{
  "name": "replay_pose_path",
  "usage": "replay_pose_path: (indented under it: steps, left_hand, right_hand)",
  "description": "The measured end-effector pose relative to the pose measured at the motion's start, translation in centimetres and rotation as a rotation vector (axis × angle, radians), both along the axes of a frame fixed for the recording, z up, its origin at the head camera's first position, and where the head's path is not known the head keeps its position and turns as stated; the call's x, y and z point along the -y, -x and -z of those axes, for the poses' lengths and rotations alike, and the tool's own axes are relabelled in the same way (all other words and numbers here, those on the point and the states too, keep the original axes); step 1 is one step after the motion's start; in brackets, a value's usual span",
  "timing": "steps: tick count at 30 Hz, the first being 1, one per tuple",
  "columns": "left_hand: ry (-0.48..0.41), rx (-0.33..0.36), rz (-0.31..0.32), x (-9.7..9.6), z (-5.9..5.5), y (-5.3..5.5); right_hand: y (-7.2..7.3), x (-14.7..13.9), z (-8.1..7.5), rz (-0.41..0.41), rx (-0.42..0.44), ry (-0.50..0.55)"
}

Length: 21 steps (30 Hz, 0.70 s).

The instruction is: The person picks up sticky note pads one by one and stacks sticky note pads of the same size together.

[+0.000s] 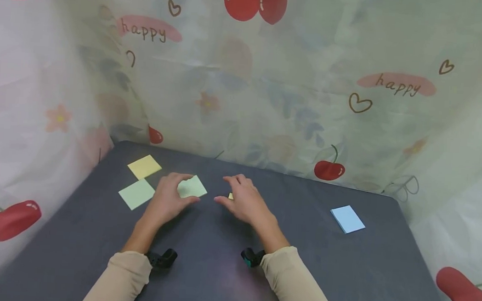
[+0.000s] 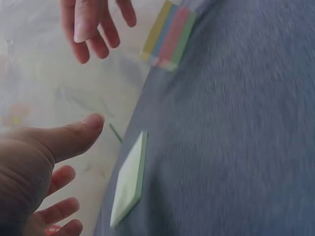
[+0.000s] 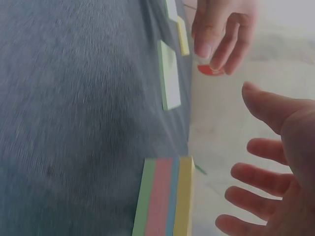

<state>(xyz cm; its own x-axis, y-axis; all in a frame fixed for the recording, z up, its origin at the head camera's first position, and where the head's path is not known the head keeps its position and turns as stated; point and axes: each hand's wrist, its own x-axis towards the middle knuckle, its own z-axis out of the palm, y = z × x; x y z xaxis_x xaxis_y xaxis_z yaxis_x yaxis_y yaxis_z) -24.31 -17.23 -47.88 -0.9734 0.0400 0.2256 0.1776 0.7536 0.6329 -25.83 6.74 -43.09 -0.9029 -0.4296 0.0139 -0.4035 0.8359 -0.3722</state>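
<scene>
My left hand (image 1: 167,196) hovers with thumb and fingers apart, close by a pale green sticky note pad (image 1: 193,187). In the left wrist view that pad (image 2: 130,179) lies on the dark table, with a gap between it and the thumb. My right hand (image 1: 246,199) is held over a stack of sticky note pads, its fingers spread and loosely bent. Only a yellow bit of the stack (image 1: 231,196) shows in the head view. Its green, pink, blue and yellow layers (image 3: 162,196) appear in the right wrist view, beside the fingers and apart from them.
At the table's far left lie a yellow pad (image 1: 144,166) and another pale green pad (image 1: 136,194), almost corner to corner. A light blue pad (image 1: 347,219) sits on the right. Printed cloth (image 1: 269,101) hangs behind the grey table (image 1: 200,267) and along its sides.
</scene>
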Motion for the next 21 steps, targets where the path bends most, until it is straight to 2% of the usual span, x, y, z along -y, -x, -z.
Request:
replay_pose_path:
  steps: [4, 10, 21]
  left_hand:
    - [0.043, -0.028, -0.004, 1.3, 0.4, 0.0]
    - [0.118, -0.033, -0.032, 2.6, 1.1, 0.2]
    - [0.18, 0.055, -0.075, 3.6, 1.9, 0.4]
  right_hand:
    - [0.3, 1.7, 0.0, -0.042, -0.013, -0.034]
    - [0.9, 4.4, 0.7, -0.068, -0.028, -0.069]
    - [1.9, 8.0, 2.6, -0.077, -0.006, -0.135]
